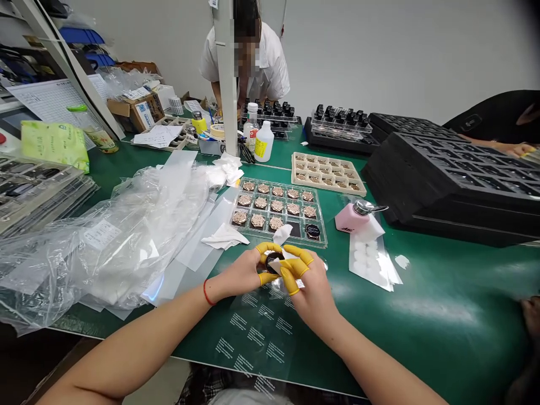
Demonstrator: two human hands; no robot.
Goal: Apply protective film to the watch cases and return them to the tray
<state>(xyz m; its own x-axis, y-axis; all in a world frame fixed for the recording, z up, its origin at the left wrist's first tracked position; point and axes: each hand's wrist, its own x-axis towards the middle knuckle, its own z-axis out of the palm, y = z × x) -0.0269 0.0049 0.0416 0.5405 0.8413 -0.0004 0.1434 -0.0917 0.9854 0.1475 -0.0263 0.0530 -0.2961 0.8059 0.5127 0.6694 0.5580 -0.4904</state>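
Observation:
My left hand (248,270), with yellow finger cots, grips a round black disc (274,261) by its edge. On the disc's right side my right hand (306,275), also in yellow finger cots, pinches a small white wipe (276,266) against its face. Just beyond my hands lies a clear tray (323,225) with rows of rose-gold round parts; a black disc (313,230) sits in its front right corner compartment. A crumpled white tissue (282,232) rests on the tray's front edge. Under my hands a clear sheet with white printed text (255,332) lies on the green table (405,349).
To the right stand a pink pump bottle (351,219), white pads (369,261) and large black foam trays (439,197). Plastic bags (113,242) cover the left. Behind are a beige tray (329,183), a white bottle (264,142), a post (228,84) and two other people.

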